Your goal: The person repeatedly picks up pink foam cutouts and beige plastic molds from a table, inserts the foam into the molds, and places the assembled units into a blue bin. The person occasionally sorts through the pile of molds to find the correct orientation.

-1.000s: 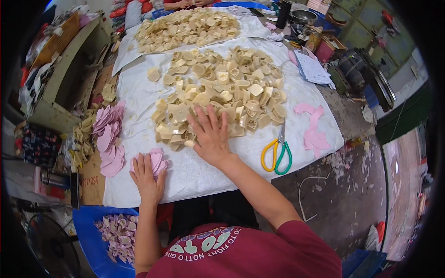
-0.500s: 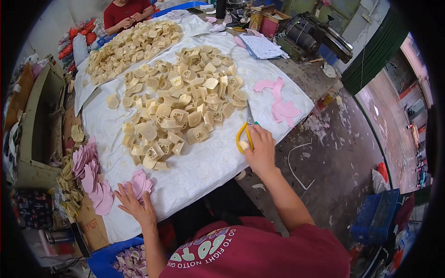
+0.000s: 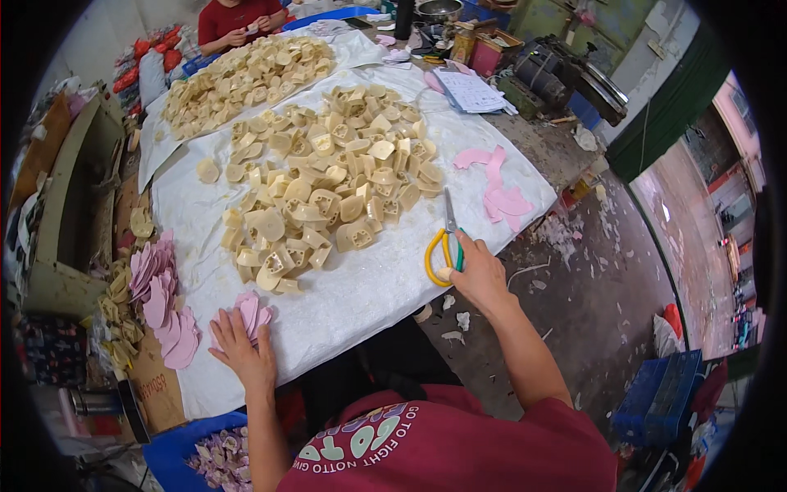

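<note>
My right hand grips the handles of a pair of scissors, one handle yellow and the other green. Their blades point away over the white-covered table, beside a heap of beige moulded pieces. My left hand lies flat with its fingers apart, on a small stack of pink flat cut-outs at the near edge. More pink cut-outs lie in an overlapping row to its left. Beyond the scissors, to the right, are pink scraps.
A second beige heap lies farther off, where a person in red works with both hands. Papers and a machine are at the far right. Below the table's left corner stands a blue tub of pinkish pieces.
My right hand has shifted slightly nearer and to the right with the scissors, whose green handle now shows more. My left hand stays on the pink stack, its fingers slightly closer together.
</note>
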The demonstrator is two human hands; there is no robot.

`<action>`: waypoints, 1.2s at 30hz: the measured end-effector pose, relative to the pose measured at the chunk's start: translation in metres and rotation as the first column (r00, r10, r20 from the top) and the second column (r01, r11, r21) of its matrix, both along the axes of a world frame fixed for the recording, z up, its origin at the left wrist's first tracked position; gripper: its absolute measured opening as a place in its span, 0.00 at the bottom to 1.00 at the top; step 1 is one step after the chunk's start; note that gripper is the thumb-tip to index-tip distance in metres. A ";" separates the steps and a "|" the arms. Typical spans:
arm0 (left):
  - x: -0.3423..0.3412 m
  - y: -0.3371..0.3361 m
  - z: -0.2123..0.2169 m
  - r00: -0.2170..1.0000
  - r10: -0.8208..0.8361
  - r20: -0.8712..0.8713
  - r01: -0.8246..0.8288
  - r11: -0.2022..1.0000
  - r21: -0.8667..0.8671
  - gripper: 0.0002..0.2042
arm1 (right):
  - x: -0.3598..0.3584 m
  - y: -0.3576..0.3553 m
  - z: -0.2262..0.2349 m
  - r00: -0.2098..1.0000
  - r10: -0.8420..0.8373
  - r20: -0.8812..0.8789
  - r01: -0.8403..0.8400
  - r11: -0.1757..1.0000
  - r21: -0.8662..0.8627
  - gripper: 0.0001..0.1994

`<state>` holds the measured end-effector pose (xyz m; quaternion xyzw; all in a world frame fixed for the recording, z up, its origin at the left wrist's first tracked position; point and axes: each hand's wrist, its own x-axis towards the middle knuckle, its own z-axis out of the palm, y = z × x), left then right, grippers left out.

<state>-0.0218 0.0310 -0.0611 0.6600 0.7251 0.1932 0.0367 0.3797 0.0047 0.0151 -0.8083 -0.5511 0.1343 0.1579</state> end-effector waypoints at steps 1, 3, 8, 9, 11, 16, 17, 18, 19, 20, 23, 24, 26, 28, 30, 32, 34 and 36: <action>0.002 0.000 0.002 1.000 -0.001 -0.019 0.001 1.000 0.000 0.30 | 0.004 0.000 -0.004 1.000 0.003 -0.007 -0.003 1.000 0.014 0.36; 0.011 0.000 0.005 0.998 0.003 -0.058 -0.003 1.000 0.001 0.30 | 0.011 0.001 -0.012 0.999 0.007 -0.039 -0.005 0.999 0.043 0.37; 0.029 -0.016 0.009 0.999 -0.010 -0.042 0.008 0.999 -0.034 0.37 | 0.008 0.007 -0.001 0.996 -0.047 -0.080 0.050 0.998 0.031 0.36; 0.033 -0.017 0.011 1.000 -0.009 -0.007 0.009 1.000 -0.020 0.38 | 0.008 0.008 0.000 0.994 -0.067 -0.082 0.069 0.997 0.018 0.36; 0.037 -0.018 0.014 0.998 -0.011 0.062 0.010 1.000 0.008 0.39 | 0.014 0.010 -0.002 0.991 -0.076 -0.109 0.079 0.997 0.021 0.38; 0.030 -0.027 0.010 0.986 -0.002 0.167 -0.025 0.987 0.156 0.39 | 0.019 0.017 -0.023 0.894 -0.133 -0.428 0.203 0.972 0.122 0.37; 0.029 -0.026 0.010 0.986 0.008 0.169 -0.035 0.987 0.156 0.38 | 0.018 0.019 -0.027 0.859 -0.148 -0.490 0.243 0.960 0.135 0.36; 0.028 -0.026 0.009 0.985 0.022 0.169 -0.048 0.987 0.154 0.38 | 0.013 0.021 -0.023 0.841 -0.145 -0.522 0.241 0.963 0.119 0.35; 0.028 -0.025 0.008 0.982 0.022 0.187 -0.052 0.987 0.155 0.37 | 0.006 0.023 -0.016 0.821 -0.143 -0.552 0.238 0.966 0.103 0.33; 0.029 -0.024 0.007 0.979 0.022 0.205 -0.055 0.986 0.156 0.36 | 0.002 0.026 -0.012 0.801 -0.141 -0.582 0.234 0.968 0.087 0.31; 0.019 -0.030 0.009 0.964 0.040 0.264 -0.091 0.979 0.182 0.34 | 0.021 0.029 -0.027 0.978 -0.015 -0.208 0.094 0.922 0.377 0.26; 0.015 -0.032 0.008 0.957 0.048 0.286 -0.105 0.977 0.187 0.33 | 0.022 0.029 -0.024 0.956 -0.042 -0.290 0.155 0.912 0.380 0.23; 0.009 -0.033 0.008 0.921 -0.032 0.389 -0.068 0.968 0.241 0.33 | 0.009 0.030 -0.010 0.925 0.009 -0.379 0.156 0.901 0.404 0.22; 0.004 -0.034 0.008 0.881 -0.085 0.465 -0.061 0.955 0.289 0.33 | -0.018 0.031 -0.010 0.848 0.139 -0.512 0.111 0.897 0.428 0.20; 0.003 -0.033 0.006 0.851 -0.107 0.515 -0.083 0.940 0.332 0.32 | -0.064 0.034 -0.009 0.814 0.353 -0.461 -0.112 0.875 0.472 0.18; 0.001 -0.035 0.008 0.845 -0.107 0.524 -0.089 0.938 0.335 0.32 | -0.118 0.036 -0.003 0.730 0.562 -0.388 -0.339 0.792 0.509 0.17; -0.001 -0.039 0.009 0.830 -0.113 0.547 -0.090 0.940 0.330 0.31 | -0.168 0.041 0.006 0.626 0.702 -0.338 -0.498 0.694 0.519 0.14; -0.004 -0.045 0.011 0.814 -0.095 0.573 -0.118 0.939 0.322 0.31 | -0.208 0.049 0.003 0.543 0.776 -0.320 -0.594 0.625 0.506 0.11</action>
